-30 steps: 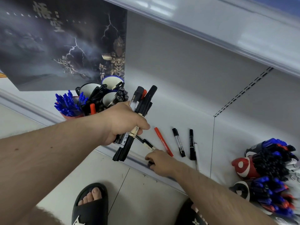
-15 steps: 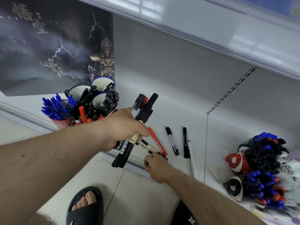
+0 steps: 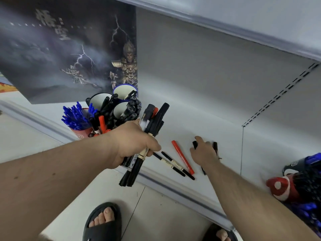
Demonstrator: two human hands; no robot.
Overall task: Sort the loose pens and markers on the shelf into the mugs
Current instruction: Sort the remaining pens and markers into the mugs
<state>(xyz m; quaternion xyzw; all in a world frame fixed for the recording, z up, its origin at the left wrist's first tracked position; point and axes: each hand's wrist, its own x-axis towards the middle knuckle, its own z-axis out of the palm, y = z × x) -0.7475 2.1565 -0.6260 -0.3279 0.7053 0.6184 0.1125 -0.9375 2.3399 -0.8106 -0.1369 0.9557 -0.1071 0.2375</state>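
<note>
Fingers (image 3: 197, 139) of the right hand (image 3: 205, 153) spread over 2 black markers (image 3: 215, 146), gripping nothing yet; left hand (image 3: 132, 143) clutches a bundle (image 3: 149, 129). Pinch both together off the shelf (image 3: 225, 136).

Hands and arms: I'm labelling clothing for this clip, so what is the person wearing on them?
Nothing shows on either: the left hand and right hand are bare, without gloves, rings or a watch, and both forearms are bare with no sleeves in view. Lower down, the feet wear black slides.
</note>
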